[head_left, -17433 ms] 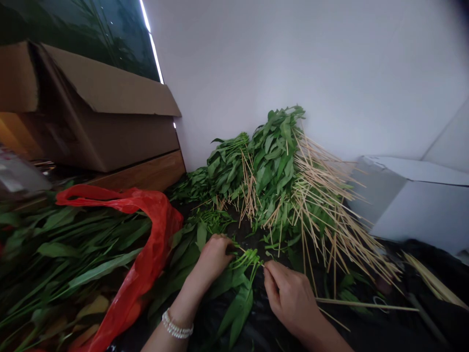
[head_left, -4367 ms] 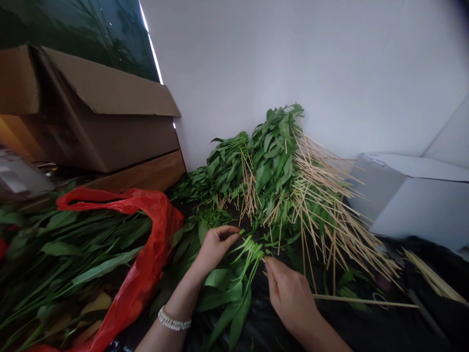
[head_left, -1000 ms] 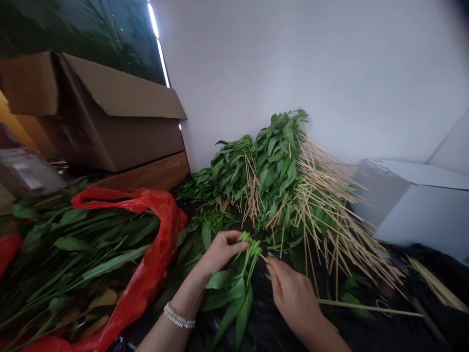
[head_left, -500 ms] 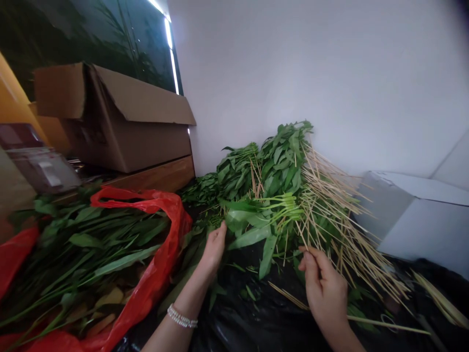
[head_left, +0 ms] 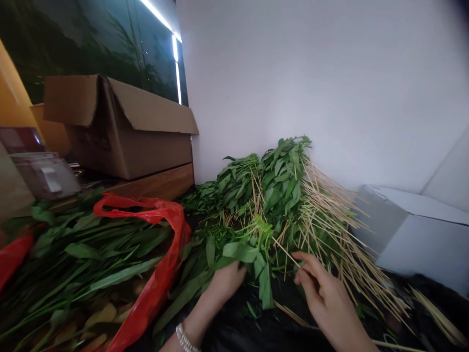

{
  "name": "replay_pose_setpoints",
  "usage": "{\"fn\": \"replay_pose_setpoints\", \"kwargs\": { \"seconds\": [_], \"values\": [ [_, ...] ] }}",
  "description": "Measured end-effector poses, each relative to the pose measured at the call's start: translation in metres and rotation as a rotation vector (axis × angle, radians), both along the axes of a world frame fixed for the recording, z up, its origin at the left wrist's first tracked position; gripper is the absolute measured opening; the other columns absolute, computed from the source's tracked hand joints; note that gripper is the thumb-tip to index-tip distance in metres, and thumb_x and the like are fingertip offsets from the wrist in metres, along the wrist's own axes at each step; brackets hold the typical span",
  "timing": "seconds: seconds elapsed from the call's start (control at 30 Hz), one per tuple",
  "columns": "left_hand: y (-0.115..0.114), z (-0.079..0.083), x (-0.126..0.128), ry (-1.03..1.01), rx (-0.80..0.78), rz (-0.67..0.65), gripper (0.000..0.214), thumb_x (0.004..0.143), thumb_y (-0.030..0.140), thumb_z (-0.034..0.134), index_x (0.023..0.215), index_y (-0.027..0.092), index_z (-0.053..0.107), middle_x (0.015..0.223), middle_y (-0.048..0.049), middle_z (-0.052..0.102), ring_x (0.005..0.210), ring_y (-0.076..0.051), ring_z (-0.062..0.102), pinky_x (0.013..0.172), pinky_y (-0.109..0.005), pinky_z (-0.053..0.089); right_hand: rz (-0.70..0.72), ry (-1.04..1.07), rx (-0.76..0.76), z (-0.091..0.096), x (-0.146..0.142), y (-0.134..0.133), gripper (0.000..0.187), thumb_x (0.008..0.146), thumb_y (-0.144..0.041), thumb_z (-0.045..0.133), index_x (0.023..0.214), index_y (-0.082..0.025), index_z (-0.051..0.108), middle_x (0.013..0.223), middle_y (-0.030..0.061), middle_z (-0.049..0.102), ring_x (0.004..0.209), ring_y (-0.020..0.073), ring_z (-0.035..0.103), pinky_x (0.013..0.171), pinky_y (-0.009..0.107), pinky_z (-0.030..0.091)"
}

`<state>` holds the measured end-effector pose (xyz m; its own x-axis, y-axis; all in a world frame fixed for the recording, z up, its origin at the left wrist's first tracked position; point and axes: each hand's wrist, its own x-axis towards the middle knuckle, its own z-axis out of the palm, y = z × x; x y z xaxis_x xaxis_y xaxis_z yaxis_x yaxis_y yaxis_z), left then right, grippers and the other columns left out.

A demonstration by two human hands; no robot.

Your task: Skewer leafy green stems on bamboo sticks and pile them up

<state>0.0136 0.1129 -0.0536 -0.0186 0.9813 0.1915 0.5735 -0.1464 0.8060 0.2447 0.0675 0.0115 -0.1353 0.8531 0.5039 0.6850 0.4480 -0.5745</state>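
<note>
My right hand [head_left: 324,293] pinches the lower end of a thin wooden skewer [head_left: 286,252] between thumb and fingers. On the skewer's upper end sits a folded bunch of leafy greens [head_left: 263,230], its pale stems bundled and its long leaves hanging down. Below those leaves is my left hand [head_left: 227,282], with a beaded bracelet on the wrist. Its fingers curl inward and are partly hidden by leaves, so what they hold cannot be made out. Behind my hands lies a pile of skewered greens [head_left: 280,178], with many bare skewer ends [head_left: 340,225] pointing right.
At left, a red plastic bag [head_left: 176,220] holds loose long-leaved greens [head_left: 120,249]. An open cardboard box [head_left: 154,151] stands behind it on a wooden ledge. A white box [head_left: 421,239] is at right against the white wall [head_left: 311,68]. Black plastic sheeting [head_left: 234,330] covers the surface.
The skewered bunch has moved left and lower, tilting with the skewer. My left hand has shifted right and down, curling under the leaves. The camera view has tipped slightly upward.
</note>
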Motion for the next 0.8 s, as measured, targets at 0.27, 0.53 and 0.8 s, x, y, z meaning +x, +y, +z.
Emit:
{"fn": "replay_pose_setpoints", "kwargs": {
  "seconds": [0.27, 0.53, 0.8],
  "values": [
    [-0.006, 0.018, 0.003, 0.366, -0.029, 0.019, 0.024, 0.081, 0.030, 0.050, 0.097, 0.020, 0.066, 0.102, -0.0078, 0.068, 0.100, -0.023, 0.059, 0.090, -0.031, 0.040, 0.430, -0.118, 0.051, 0.074, -0.032, 0.024, 0.026, 0.091, -0.019, 0.032, 0.091, -0.022, 0.058, 0.081, 0.0008, 0.063, 0.069, 0.0117, 0.058, 0.065, 0.024, 0.044],
    [-0.004, 0.021, 0.005, 0.424, -0.048, -0.074, 0.024, 0.084, 0.026, 0.049, 0.094, 0.023, 0.070, 0.093, -0.0059, 0.070, 0.092, -0.020, 0.061, 0.082, -0.027, 0.044, 0.194, -0.029, 0.266, 0.123, -0.116, 0.169, 0.034, 0.089, -0.011, 0.034, 0.105, -0.020, 0.063, 0.092, 0.0004, 0.067, 0.079, 0.0106, 0.062, 0.073, 0.021, 0.046],
    [-0.002, 0.020, 0.006, 0.443, -0.095, -0.049, 0.021, 0.083, 0.024, 0.052, 0.090, 0.022, 0.071, 0.092, -0.0071, 0.070, 0.091, -0.021, 0.061, 0.081, -0.028, 0.043, -0.166, -0.193, 0.066, 0.110, -0.135, 0.285, 0.035, 0.089, -0.035, 0.056, 0.117, -0.016, 0.053, 0.117, 0.0083, 0.055, 0.099, 0.0196, 0.057, 0.083, 0.040, 0.049]
  ]
}}
